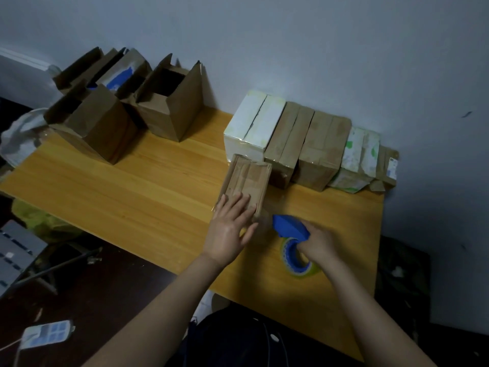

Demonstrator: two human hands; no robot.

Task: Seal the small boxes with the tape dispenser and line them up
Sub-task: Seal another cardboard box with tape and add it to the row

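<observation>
Yellow wood fills most of my view: the worktop (132, 186) runs from the wall down to its near edge. Right of centre on it lies a brown box (247, 178), flaps closed, its long side pointing away from me and leaning a little to the left. My left hand (229, 230) rests flat on the box's near end, the fingers (239, 201) straight and spread over the top. Just to the right, my right hand (318, 243) grips the blue tape dispenser (289, 227), curled round its handle at the roll of tape (297, 262). The dispenser's nose sits just beside the box's near right corner. I cannot tell whether it touches the cardboard.

Behind the brown box, against the wall, a row of closed boxes (322, 144) stands side by side. From the left these are a white one, two brown ones, a white-and-green one and a smaller brown one. The brown box's far end lies near the white one and the first brown one.

At the worktop's far left corner, well apart from my hands, a cluster of open boxes (169, 107) stands with flaps raised. A pale plastic bag (18, 139) sits past the left edge, and a phone (45, 335) lies on the dark surface at lower left.
</observation>
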